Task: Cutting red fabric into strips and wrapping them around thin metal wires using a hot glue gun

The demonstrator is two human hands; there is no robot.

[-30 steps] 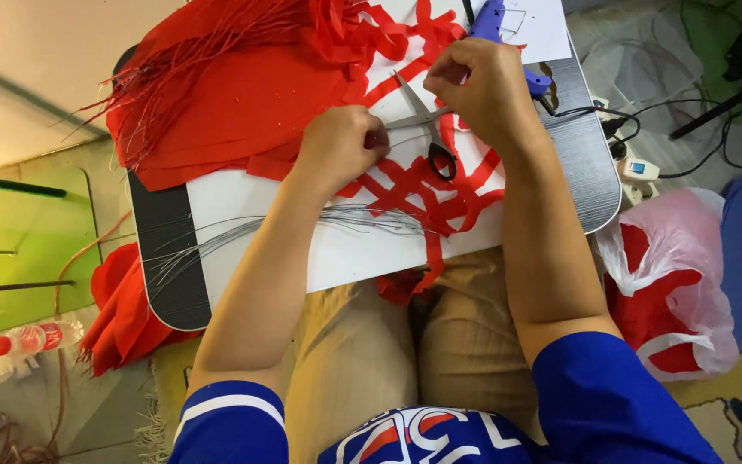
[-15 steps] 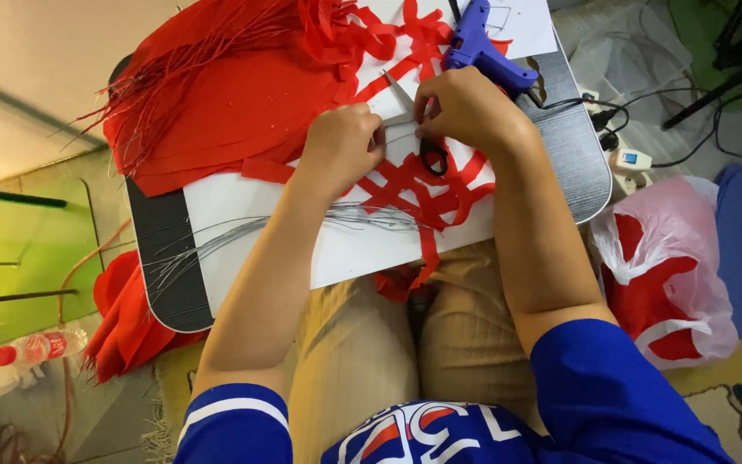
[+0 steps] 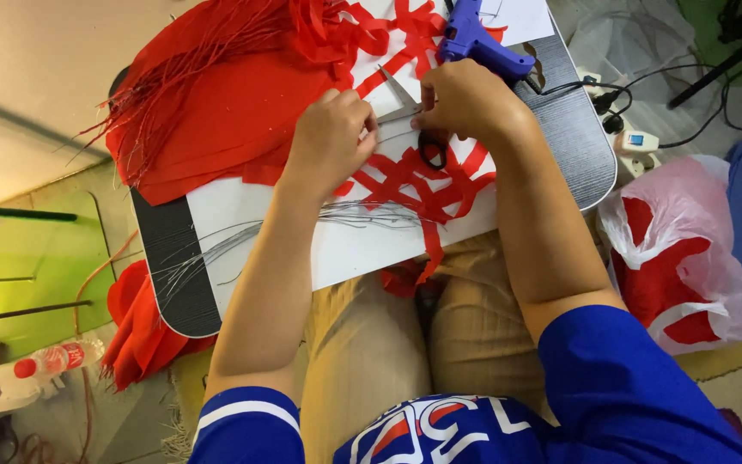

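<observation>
**A:** What is on the person's lap?

**B:** A dark board [image 3: 577,137] lies across the knees, with a white sheet [image 3: 268,223] on it. Take that sheet as the landmark. Both bare hands meet over its far middle.

**A:** What does the right hand do?

**B:** The right hand [image 3: 465,99] is closed around a pair of scissors [image 3: 410,112]. Its fingers go through the black handle loops, and the metal blades point away from the person, across the sheet's far part. The blades look slightly parted, though the hand hides the pivot, so I cannot be sure.

**A:** And the left hand?

**B:** The left hand [image 3: 330,129] is curled shut, its fingertips pinched just beside the blades. It seems to grip something thin there; what it grips is hidden by the fingers.

**A:** What lies under the hands?

**B:** A lattice of red ribbon strips [image 3: 422,180] crosses the sheet's middle, touching it, partly under both hands. A bundle of thin silver wires [image 3: 302,219] runs along the sheet's near part, towards its left edge.

**A:** Anything else near the sheet?

**B:** A heap of red fabric and fringe [image 3: 216,94] covers its far left corner. A blue glue gun [image 3: 478,39] rests at its far right corner, just beyond the right hand. Off to the right of the sheet, on the floor, sits a plastic bag [image 3: 680,258] with red scraps inside.
</observation>
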